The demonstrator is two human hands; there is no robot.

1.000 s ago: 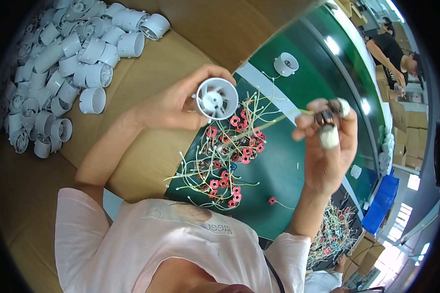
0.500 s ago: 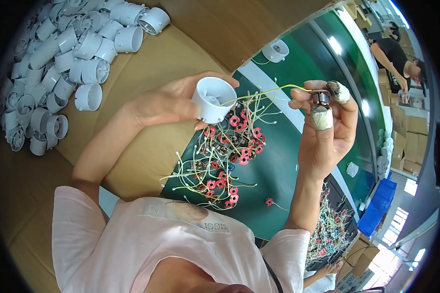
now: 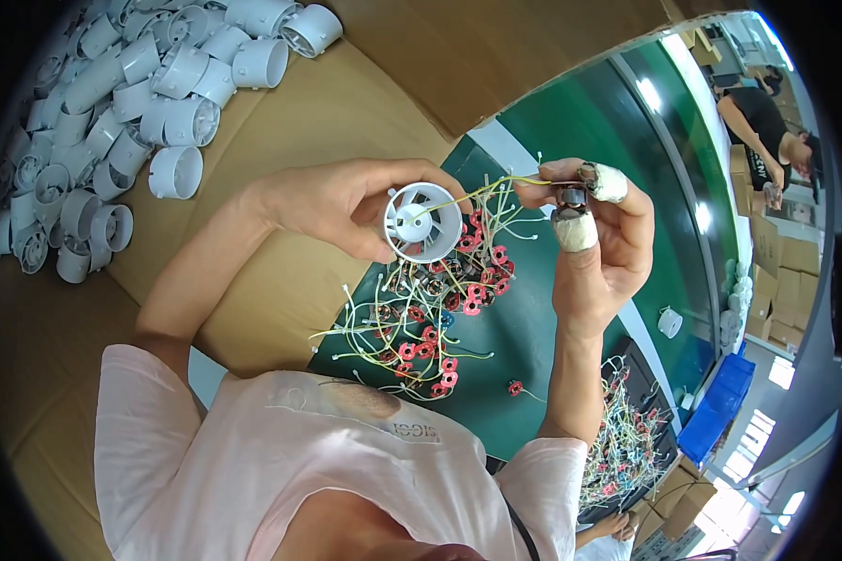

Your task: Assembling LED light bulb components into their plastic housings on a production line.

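Observation:
My left hand is closed around a white cylindrical fan housing, whose open end with a round hub and vanes is turned up. My right hand pinches a small motor stator with dark windings between taped thumb and finger. From the stator a thin yellow wire runs left into the housing. Beneath both hands, a loose heap of red ring-shaped stators with pale wires lies on the green table.
A large pile of white housings fills the cardboard box on the left. At right stand a black tray of wired stators and a blue bin. A white housing sits on the green conveyor. Other people work beyond.
The housing has tilted so its inside and hub now show. My right hand has moved left with the stator, closer to the housing, and the wire between them hangs shorter.

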